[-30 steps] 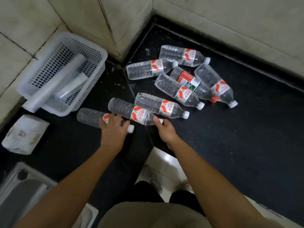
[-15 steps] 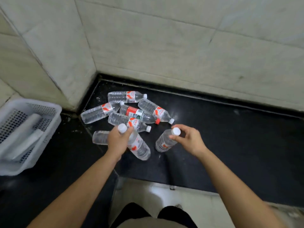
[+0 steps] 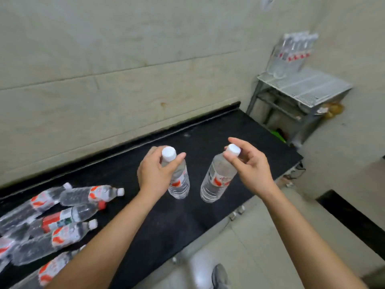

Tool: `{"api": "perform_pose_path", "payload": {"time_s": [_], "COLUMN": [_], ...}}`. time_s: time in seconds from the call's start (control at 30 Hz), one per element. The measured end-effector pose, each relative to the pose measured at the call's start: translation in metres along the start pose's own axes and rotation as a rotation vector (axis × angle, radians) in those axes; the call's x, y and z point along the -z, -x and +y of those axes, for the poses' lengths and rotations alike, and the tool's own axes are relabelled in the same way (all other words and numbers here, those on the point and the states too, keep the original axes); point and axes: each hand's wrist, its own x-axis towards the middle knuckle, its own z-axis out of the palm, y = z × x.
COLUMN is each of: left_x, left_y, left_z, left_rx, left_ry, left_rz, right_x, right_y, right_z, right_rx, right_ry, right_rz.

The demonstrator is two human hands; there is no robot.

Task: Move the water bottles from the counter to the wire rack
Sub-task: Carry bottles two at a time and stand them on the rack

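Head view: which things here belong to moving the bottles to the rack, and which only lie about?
Job: left hand holding left bottle; right hand holding right bottle; lying bottles on counter; wire rack; standing bottles on it.
Lying about: green object under the rack; shoe on floor.

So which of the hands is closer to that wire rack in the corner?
Right. The right hand, pinching a bottle by its cap, is on the wire rack side; the left hand, gripping a second bottle, is farther off, toward the lying bottles.
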Motion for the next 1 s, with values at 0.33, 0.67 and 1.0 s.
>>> {"api": "perform_pose_path", "payload": {"time_s": [0.33, 0.67, 1.0], "left_x": [-0.190, -0.362, -0.469], "left_y": [-0.019, -0.056, -0.131], "left_z": [0.122, 0.224, 0.301], "left_rx": [-0.129, -0.066, -0.243], "left_ry": [0.123, 0.262, 0.448], "left_rz": [-0.384, -0.320, -0.227], "right_x": [0.171, 0.357, 0.457], "right_y": [-0.048, -0.142, -0.228], "right_z": [0.078, 0.124, 0.152], "right_rx": [0.083, 0.169, 0.195], "right_ry": [0.129, 0.220, 0.176], "right_rz": [0.199, 0.294, 0.372]}}
